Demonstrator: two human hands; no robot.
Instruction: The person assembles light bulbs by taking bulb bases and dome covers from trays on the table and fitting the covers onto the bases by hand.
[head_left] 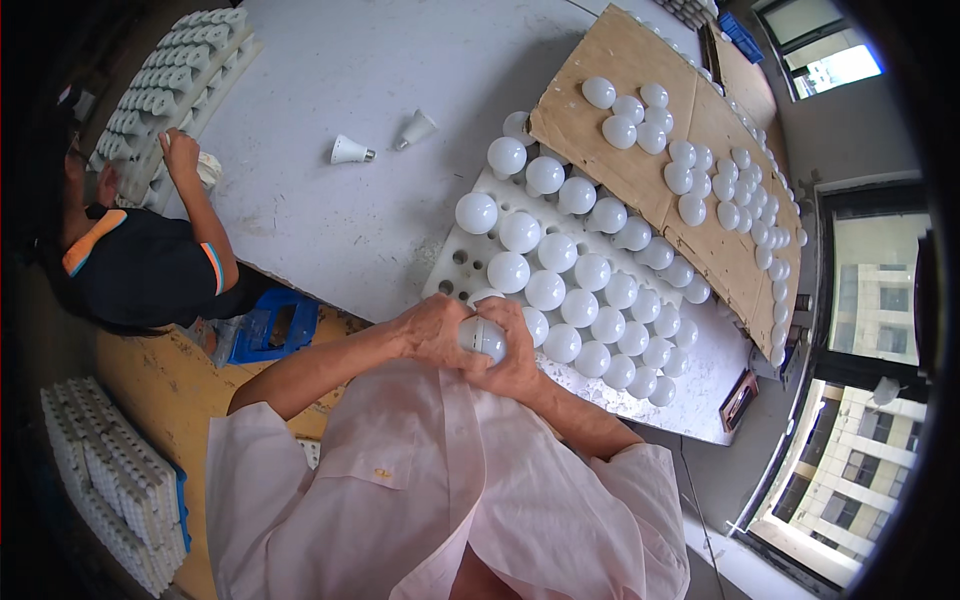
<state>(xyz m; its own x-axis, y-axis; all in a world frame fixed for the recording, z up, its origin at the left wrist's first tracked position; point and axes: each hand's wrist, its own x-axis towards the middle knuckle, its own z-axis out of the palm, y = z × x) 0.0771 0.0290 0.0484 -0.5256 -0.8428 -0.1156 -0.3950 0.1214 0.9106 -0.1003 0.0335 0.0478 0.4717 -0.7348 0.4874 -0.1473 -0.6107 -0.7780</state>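
Note:
Close to my chest, both hands grip one white light bulb [487,340]. My left hand [438,332] wraps its left side, fingers closed. My right hand [514,352] curls round the other side with its fingers bent over the top. The bulb's rounded face shows between them; its base is hidden by the fingers. Just beyond my hands lies a white holed tray [470,240] with rows of round white bulbs [545,290] standing in it, domes up. A few dark holes show at the tray's near left corner.
Two white bulb bodies [347,150] lie on the pale table [300,80]. A cardboard sheet [570,100] bearing many bulb domes is at the right. At the left, a co-worker [150,260] handles stacked moulded trays [175,80]. A blue stool [268,325] stands below the table's edge.

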